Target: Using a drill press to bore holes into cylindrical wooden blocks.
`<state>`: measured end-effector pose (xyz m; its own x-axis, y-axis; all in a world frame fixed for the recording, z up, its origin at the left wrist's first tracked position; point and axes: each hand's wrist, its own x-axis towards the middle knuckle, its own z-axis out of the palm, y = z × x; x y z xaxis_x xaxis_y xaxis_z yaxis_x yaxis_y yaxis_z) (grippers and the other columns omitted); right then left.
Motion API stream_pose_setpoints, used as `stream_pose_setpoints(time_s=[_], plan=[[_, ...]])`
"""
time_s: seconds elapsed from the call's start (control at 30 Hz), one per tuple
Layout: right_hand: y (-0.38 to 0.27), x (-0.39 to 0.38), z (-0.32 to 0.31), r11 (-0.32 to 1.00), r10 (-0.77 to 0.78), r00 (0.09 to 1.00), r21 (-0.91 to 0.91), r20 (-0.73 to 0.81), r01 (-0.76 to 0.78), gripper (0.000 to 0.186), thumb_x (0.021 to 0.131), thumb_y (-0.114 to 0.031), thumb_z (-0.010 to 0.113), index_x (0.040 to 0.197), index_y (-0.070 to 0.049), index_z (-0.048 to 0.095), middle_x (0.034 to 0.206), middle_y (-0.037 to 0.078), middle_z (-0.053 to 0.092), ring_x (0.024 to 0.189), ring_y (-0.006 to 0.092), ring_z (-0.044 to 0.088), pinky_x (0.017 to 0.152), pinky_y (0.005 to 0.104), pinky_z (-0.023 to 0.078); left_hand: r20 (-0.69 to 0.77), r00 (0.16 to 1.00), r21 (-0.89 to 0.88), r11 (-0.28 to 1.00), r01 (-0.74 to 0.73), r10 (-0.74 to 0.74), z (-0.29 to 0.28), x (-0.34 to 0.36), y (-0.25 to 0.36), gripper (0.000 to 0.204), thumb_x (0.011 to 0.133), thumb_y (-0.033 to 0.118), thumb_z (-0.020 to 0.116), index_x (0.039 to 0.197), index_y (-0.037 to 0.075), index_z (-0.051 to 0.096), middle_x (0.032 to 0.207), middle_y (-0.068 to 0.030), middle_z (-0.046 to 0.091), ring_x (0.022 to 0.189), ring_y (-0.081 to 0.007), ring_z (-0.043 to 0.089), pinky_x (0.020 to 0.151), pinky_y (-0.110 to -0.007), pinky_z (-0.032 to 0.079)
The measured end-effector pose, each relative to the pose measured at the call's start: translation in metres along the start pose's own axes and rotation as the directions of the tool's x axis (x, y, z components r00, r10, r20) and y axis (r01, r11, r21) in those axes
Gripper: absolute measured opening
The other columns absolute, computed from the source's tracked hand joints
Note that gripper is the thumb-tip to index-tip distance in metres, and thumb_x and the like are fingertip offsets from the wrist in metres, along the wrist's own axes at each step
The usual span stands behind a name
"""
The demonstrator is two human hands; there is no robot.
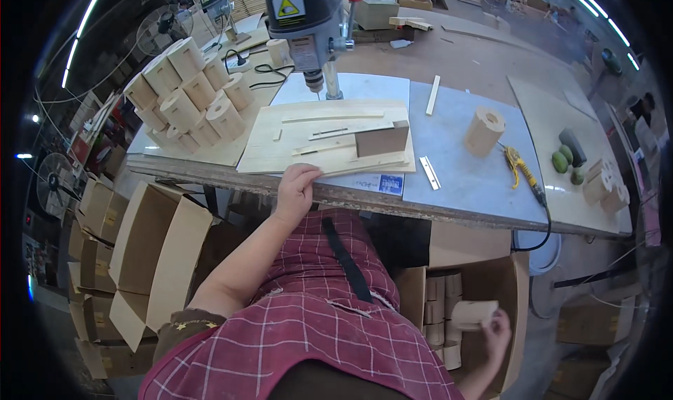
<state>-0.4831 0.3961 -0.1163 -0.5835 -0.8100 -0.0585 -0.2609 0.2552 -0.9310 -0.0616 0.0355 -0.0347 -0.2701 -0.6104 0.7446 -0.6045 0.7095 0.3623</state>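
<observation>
My left hand (pixel 297 190) rests at the near edge of a pale wooden board (pixel 266 144) on the bench, its fingers curled against that edge. On the board are thin wooden strips and a small upright brown plate (pixel 382 142). A drill press (pixel 301 32) stands over it, its chuck above the board's far side. Low on the right, my right hand (pixel 498 332) grips a pale rounded wooden block (pixel 474 314) at one end. It is over an open cardboard box (pixel 520 288), where several similar blocks (pixel 434 309) lie stacked.
Several wooden blocks with holes (pixel 181 111) are piled at the bench's left. At the right are a single block (pixel 484 131), a yellow-handled corded tool (pixel 520 168), a small metal plate (pixel 430 173) and green fruits (pixel 561 160). An open carton (pixel 144 232) stands left below the bench.
</observation>
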Motion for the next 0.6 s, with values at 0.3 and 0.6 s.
stream_pose_setpoints(time_s=[0.3, 0.6], plan=[[-0.213, 0.052, 0.152, 0.767, -0.228, 0.938, 0.641, 0.262, 0.007, 0.026, 0.079, -0.006, 0.057, 0.102, 0.002, 0.052, 0.095, 0.009, 0.056, 0.074, 0.0138, 0.054, 0.061, 0.025, 0.044, 0.049, 0.983, -0.386, 0.905, 0.181, -0.176, -0.001, 0.002, -0.013, 0.017, 0.069, -0.007, 0.054, 0.078, 0.005, 0.062, 0.088, -0.0067, 0.063, 0.089, -0.0234, 0.055, 0.08, -0.032, 0.043], [-0.268, 0.092, 0.316, 0.755, 0.059, 0.763, 0.47, 0.644, -0.456, 0.015, 0.086, -0.02, 0.055, 0.094, -0.008, 0.053, 0.075, 0.003, 0.059, 0.061, 0.0104, 0.058, 0.064, 0.0307, 0.052, 0.45, 0.859, -0.858, 0.148, 0.492, -0.244, -0.036, 0.004, -0.022, 0.1, 0.066, 0.067, 0.056, 0.134, 0.005, 0.018, 0.126, -0.0144, 0.038, 0.117, -0.0229, 0.036, 0.099, -0.035, 0.025]])
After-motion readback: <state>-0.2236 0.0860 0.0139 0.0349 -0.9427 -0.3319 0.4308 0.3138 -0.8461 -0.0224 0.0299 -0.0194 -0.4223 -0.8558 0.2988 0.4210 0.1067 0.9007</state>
